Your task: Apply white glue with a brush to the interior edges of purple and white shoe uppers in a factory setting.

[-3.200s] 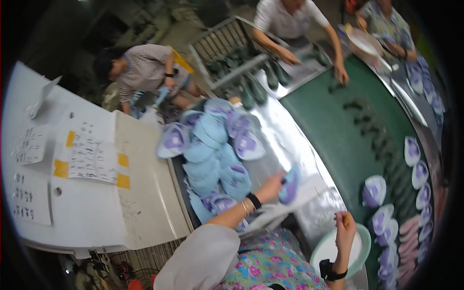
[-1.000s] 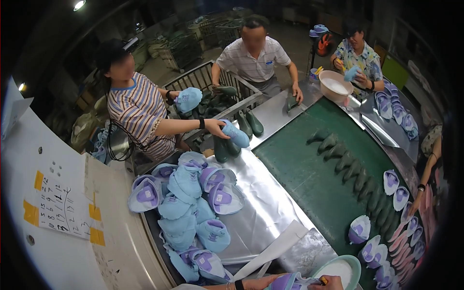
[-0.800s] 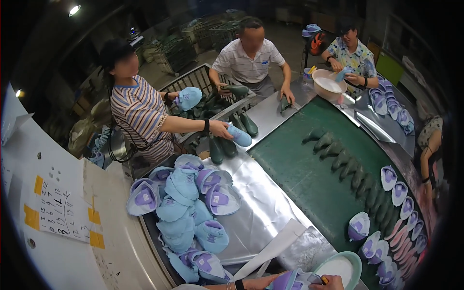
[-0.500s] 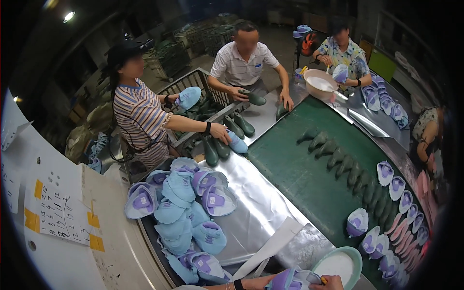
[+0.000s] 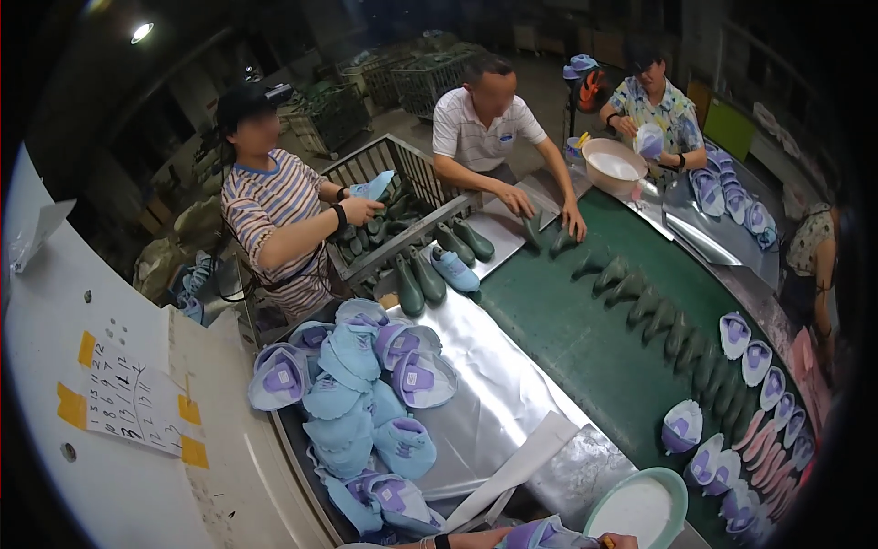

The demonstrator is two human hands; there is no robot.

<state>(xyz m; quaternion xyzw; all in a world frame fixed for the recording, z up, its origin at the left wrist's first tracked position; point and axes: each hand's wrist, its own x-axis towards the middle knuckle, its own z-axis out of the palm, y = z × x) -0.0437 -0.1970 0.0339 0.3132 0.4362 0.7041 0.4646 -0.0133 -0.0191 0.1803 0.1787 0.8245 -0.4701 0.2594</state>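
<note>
At the lower edge, my left hand grips a purple and pale-blue shoe upper; most of its fingers are hidden behind the upper. Just right of it, my right hand is closed around a small yellow-handled tool, whose working end is hidden. A mint-green bowl holding white liquid stands right above my right hand. To the left, a heap of pale-blue and purple shoe uppers lies on the metal table.
A green belt carries dark green shoe lasts, pink insoles and purple uppers. A white strip lies near me. Across the table, three people work beside a crate of lasts and a beige basin.
The striped-shirt person has set a blue upper down beside the lasts and drawn that hand back. The white-shirt person has put a last on the belt. My hands sit slightly lower in view.
</note>
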